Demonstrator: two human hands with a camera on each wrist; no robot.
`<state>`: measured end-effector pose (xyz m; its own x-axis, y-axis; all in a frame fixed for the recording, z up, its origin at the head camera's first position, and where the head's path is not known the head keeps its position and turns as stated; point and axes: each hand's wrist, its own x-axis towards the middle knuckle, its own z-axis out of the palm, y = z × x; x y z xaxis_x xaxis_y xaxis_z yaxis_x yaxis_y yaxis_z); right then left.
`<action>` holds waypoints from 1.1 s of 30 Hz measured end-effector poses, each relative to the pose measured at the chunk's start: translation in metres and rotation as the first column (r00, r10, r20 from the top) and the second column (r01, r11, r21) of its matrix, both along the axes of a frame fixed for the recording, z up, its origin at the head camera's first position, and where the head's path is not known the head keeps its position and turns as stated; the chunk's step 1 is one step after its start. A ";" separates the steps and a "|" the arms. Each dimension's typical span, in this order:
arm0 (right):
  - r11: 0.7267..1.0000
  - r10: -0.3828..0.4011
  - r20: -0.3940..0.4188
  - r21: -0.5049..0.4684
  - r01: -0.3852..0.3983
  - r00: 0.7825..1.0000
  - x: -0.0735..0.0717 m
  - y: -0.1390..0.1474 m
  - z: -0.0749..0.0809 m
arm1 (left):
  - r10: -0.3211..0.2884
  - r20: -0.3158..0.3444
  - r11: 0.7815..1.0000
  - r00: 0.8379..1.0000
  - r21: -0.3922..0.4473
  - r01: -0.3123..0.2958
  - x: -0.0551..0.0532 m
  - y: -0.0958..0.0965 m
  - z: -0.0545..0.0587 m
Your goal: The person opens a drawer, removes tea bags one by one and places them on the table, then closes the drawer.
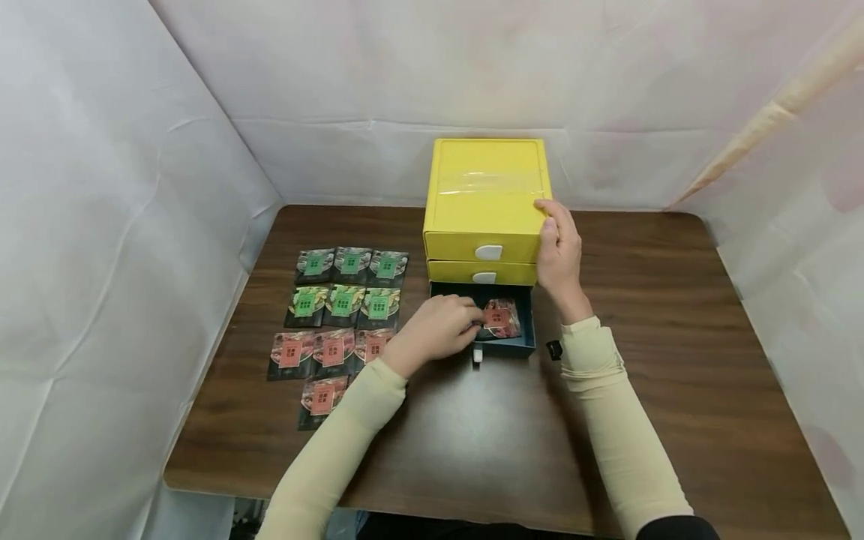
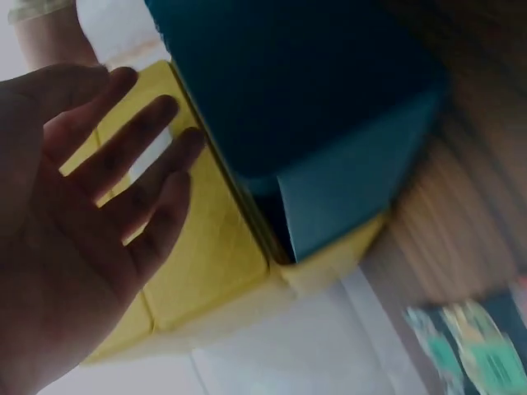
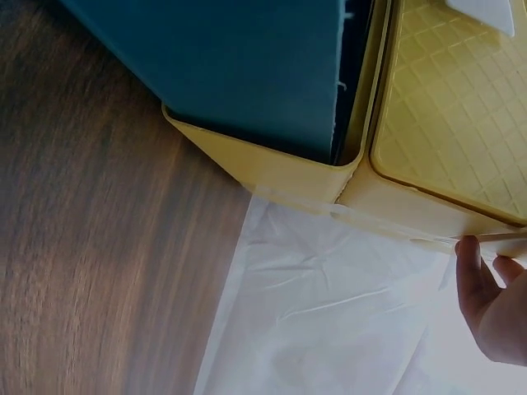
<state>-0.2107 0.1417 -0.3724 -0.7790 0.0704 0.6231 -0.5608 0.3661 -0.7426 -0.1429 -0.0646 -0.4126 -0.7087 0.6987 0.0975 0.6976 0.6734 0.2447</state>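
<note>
A yellow cabinet of small drawers [image 1: 489,199] stands at the back of the table, its dark teal bottom drawer [image 1: 505,349] pulled out. Inside that drawer lies a dark packet with a red label [image 1: 502,321]. My left hand [image 1: 442,328] is over the drawer's left side, fingertips by the packet's left edge; whether they touch it cannot be told. In the left wrist view, that hand's fingers [image 2: 132,156] are loosely bent with nothing seen between them. My right hand [image 1: 560,251] rests against the cabinet's right side, one fingertip on the top edge.
Rows of similar packets lie on the table to the left, with dark green [image 1: 351,262], bright green [image 1: 344,304] and red labels [image 1: 292,354]. My left forearm passes over some red ones. A small black object [image 1: 554,349] is beside my right sleeve. White cloth [image 1: 378,75] hangs around the table.
</note>
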 end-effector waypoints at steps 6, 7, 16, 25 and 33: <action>0.999 0.031 0.018 0.015 -0.032 0.999 0.005 -0.012 0.008 | 0.051 0.160 0.985 0.986 -0.168 -0.023 -0.025 0.023 -0.008; 0.999 0.036 0.019 0.015 -0.036 0.999 0.005 -0.013 0.008 | 0.057 0.182 0.980 0.982 -0.198 -0.020 -0.028 0.026 -0.010; 0.999 0.030 0.016 0.021 -0.030 0.999 0.006 -0.014 0.005 | 0.066 0.123 0.902 0.990 -0.432 -0.007 -0.043 0.035 -0.027; 0.999 0.020 0.008 0.030 -0.020 1.000 0.005 -0.007 0.007 | -0.058 0.035 0.856 0.998 -0.512 0.068 -0.046 0.052 -0.032; 1.000 0.002 -0.013 0.020 -0.002 1.000 0.004 -0.002 0.007 | -0.058 0.057 0.862 0.997 -0.500 0.079 -0.048 0.055 -0.034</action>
<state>-0.2062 0.1395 -0.3650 -0.7713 0.0558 0.6341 -0.5709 0.3798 -0.7279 -0.1910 -0.0095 -0.4465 -0.6528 0.6929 -0.3062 0.7438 0.6629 -0.0855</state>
